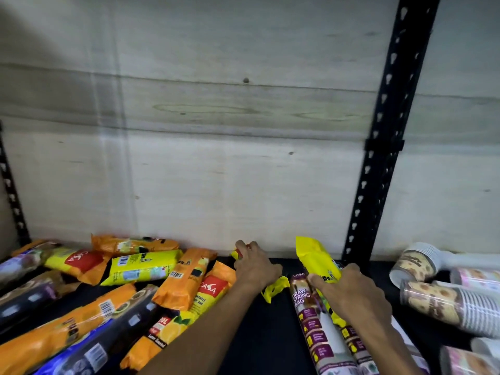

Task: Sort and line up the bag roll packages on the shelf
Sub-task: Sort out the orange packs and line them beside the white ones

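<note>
Head view first: at the lower left of the frame we see a loose heap of bag roll packages (89, 293) lying at crossed angles on the black shelf (270, 334), slim cylinders in glossy crinkled film, orange, yellow and dark blue, with pinched, sealed ends. Near the middle, the left hand (257, 266) reaches to the back of the shelf and curls its fingers round a small yellow package (273, 289) with a red patch; motion blur makes it hard for us to say how firmly it is gripped. Right of centre, the right hand (349, 290) pinches a long yellow package (313, 257), thumb on one side and fingers wrapped on the other, its flat sealed end tilted up toward the plywood back wall (216, 158). Just beneath it lie two purple-and-white drawstring bag rolls (319, 328), side by side and pointing front to back. A perforated black steel upright (378, 158) rises behind. At the far right, sleeves of stacked paper cups (433, 301) in clear wrap lie on their sides.
</note>
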The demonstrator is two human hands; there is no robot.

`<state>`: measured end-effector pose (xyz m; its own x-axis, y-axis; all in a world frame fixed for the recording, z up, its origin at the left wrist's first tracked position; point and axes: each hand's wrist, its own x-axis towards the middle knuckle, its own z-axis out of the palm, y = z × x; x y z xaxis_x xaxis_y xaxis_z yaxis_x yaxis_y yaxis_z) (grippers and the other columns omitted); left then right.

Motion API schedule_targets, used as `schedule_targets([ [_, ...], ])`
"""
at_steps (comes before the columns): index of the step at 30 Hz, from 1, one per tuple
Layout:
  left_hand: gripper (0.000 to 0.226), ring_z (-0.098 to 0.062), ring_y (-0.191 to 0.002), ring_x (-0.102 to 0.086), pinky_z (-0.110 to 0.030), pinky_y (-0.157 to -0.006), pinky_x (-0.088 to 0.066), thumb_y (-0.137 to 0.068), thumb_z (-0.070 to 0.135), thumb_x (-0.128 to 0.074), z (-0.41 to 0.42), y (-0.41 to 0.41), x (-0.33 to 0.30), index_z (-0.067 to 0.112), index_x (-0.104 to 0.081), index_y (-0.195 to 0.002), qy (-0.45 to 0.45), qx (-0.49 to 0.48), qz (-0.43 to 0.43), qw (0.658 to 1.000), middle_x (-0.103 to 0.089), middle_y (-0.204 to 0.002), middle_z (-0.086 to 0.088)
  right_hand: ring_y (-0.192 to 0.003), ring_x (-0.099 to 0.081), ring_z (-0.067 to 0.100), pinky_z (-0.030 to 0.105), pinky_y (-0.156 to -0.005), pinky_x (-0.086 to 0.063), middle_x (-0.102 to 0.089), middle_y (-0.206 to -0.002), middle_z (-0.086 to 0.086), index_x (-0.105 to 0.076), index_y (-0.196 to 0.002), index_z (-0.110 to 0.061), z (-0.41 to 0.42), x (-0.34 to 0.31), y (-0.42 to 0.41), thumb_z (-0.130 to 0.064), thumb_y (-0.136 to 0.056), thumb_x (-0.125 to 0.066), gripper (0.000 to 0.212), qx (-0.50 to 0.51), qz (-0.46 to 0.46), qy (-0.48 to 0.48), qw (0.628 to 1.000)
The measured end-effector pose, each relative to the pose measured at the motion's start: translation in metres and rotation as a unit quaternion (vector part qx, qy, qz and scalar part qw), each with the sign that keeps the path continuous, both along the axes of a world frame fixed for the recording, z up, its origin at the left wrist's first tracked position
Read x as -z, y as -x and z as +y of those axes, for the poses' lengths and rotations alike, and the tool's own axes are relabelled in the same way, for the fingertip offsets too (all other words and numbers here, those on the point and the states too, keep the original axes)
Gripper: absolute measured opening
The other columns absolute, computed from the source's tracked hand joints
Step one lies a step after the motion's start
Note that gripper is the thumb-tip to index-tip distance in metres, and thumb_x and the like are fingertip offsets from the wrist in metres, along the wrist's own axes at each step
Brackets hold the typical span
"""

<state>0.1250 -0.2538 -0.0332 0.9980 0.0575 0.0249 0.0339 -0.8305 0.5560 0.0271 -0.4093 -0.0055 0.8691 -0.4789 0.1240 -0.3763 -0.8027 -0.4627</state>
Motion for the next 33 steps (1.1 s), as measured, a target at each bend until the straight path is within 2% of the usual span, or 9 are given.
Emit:
schedule_targets([
  [3, 0.070, -0.041, -0.119, -0.048, -0.041, -0.102, -0.040, -0.082, 0.033, -0.064, 0.008, 0.009, -0.005, 0.002, -0.034, -0.136, 0.024, 0.013, -0.018, 0.999, -0.021, -0.140, -0.013, -0.100, -0.062, 0.032, 0.037, -0.073, -0.044, -0.063, -0.103, 0.009, -0.051, -0.106, -0.012, 0.008, -0.002, -0.001, -0.074, -0.075, -0.059, 0.070, 0.000, -0.004, 0.003, 1.000],
  [7, 0.061, -0.038, -0.124, -0.047, -0.039, -0.103, -0.039, -0.085, 0.028, -0.061, 0.031, 0.025, -0.023, 0.004, -0.039, -0.137, 0.073, 0.027, -0.057, 0.995, -0.030, -0.142, -0.013, -0.090, -0.062, 0.031, 0.038, -0.075, -0.051, -0.061, -0.090, 0.008, -0.054, -0.100, -0.014, 0.026, -0.009, -0.003, -0.079, -0.071, -0.056, 0.071, -0.019, -0.001, -0.005, 1.000],
  [12, 0.052, -0.031, -0.126, -0.047, -0.035, -0.102, -0.039, -0.085, 0.026, -0.061, 0.089, 0.056, -0.056, 0.009, -0.048, -0.132, 0.117, 0.020, -0.097, 0.988, -0.043, -0.138, -0.010, -0.099, -0.066, 0.035, 0.038, -0.073, -0.048, -0.066, -0.106, 0.014, -0.051, -0.105, -0.010, 0.076, -0.021, -0.002, -0.079, -0.073, -0.057, 0.076, -0.050, -0.028, -0.003, 0.998],
  [14, 0.049, -0.031, -0.124, -0.049, -0.035, -0.099, -0.041, -0.083, 0.028, -0.064, 0.123, 0.070, -0.066, 0.011, -0.053, -0.128, 0.109, 0.009, -0.113, 0.988, -0.049, -0.133, -0.010, -0.101, -0.065, 0.037, 0.038, -0.074, -0.047, -0.066, -0.108, 0.016, -0.051, -0.107, -0.008, 0.107, -0.028, 0.000, -0.077, -0.074, -0.057, 0.076, -0.073, -0.036, -0.008, 0.997],
  [17, 0.057, -0.028, -0.127, -0.049, -0.034, -0.102, -0.041, -0.084, 0.033, -0.066, 0.179, 0.090, -0.074, 0.013, -0.051, -0.135, 0.080, -0.027, -0.108, 0.990, -0.050, -0.138, -0.007, -0.108, -0.061, 0.037, 0.039, -0.075, -0.046, -0.065, -0.115, 0.016, -0.052, -0.111, -0.008, 0.158, -0.037, 0.001, -0.074, -0.077, -0.058, 0.074, -0.117, -0.040, -0.012, 0.992],
  [20, 0.055, -0.029, -0.124, -0.051, -0.035, -0.100, -0.042, -0.085, 0.035, -0.064, 0.236, 0.110, -0.074, 0.013, -0.052, -0.133, 0.043, -0.079, -0.103, 0.991, -0.051, -0.137, -0.008, -0.109, -0.061, 0.036, 0.039, -0.076, -0.048, -0.064, -0.117, 0.013, -0.051, -0.116, -0.009, 0.217, -0.038, 0.001, -0.071, -0.079, -0.059, 0.073, -0.172, -0.052, -0.027, 0.983],
  [23, 0.060, -0.031, -0.127, -0.049, -0.039, -0.104, -0.041, -0.085, 0.038, -0.063, 0.287, 0.126, -0.067, 0.013, -0.047, -0.138, 0.015, -0.139, -0.092, 0.986, -0.045, -0.144, -0.008, -0.110, -0.062, 0.034, 0.037, -0.074, -0.045, -0.064, -0.120, 0.012, -0.049, -0.121, -0.008, 0.276, -0.034, 0.000, -0.070, -0.081, -0.059, 0.074, -0.237, -0.057, -0.029, 0.969],
  [28, 0.062, -0.034, -0.129, -0.046, -0.048, -0.106, -0.041, -0.084, 0.040, -0.061, 0.356, 0.144, -0.046, 0.014, -0.045, -0.138, 0.006, -0.205, -0.087, 0.975, -0.039, -0.150, -0.007, -0.113, -0.061, 0.034, 0.038, -0.080, -0.048, -0.064, -0.122, 0.010, -0.049, -0.128, -0.010, 0.359, -0.014, -0.003, -0.069, -0.079, -0.061, 0.078, -0.314, -0.066, -0.040, 0.946],
  [33, 0.075, -0.037, -0.129, -0.048, -0.046, -0.103, -0.043, -0.080, 0.055, -0.063, 0.391, 0.156, -0.029, 0.013, -0.044, -0.139, -0.006, -0.258, -0.096, 0.961, -0.036, -0.151, -0.006, -0.114, -0.060, 0.034, 0.039, -0.080, -0.047, -0.063, -0.123, 0.010, -0.048, -0.127, -0.009, 0.409, 0.004, -0.007, -0.068, -0.078, -0.064, 0.078, -0.369, -0.049, -0.028, 0.928],
])
